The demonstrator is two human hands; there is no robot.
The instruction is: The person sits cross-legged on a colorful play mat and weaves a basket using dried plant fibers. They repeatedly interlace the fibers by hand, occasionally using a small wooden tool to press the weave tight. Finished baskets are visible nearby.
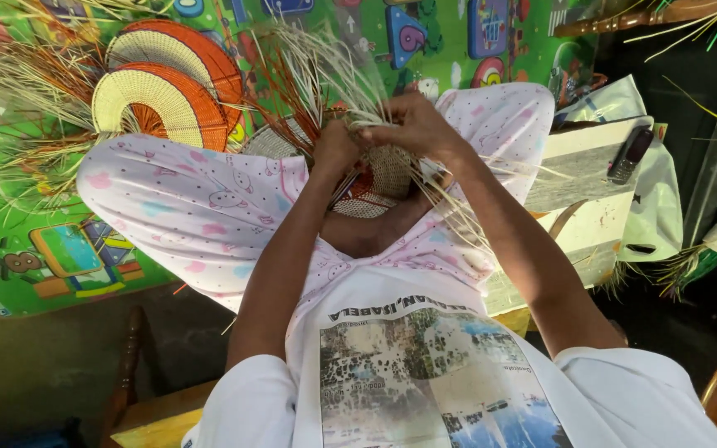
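- Bright green play mat (10, 207) with cartoon shapes covers the floor beyond my knees; loose straw strands lie scattered across it.
- My lap, in pale pink patterned trousers (201, 207), carries the half-woven piece (379, 178), a small rounded bit of basketry in natural and rust-red fibre, touching both my hands.
- My left hand (334, 149) has its fingers closed around the piece's near edge and a bundle of strands.
- My right hand (412, 124) has its fingers pinched shut on pale loose strands (325, 75) that fan upward and outward.
- I judge the piece light and springy; the woven part looks firm enough to grip, while the free strands look thin and likely to kink or snap, so holding at the woven rim seems safest.
- Two finished fan-shaped weavings (163, 91), cream with orange borders, rest on the mat just past my left knee.
- To my right stands a pale wooden block (582, 191) with a dark phone (628, 153) on it, close to my right elbow; open room lies mainly to the left.
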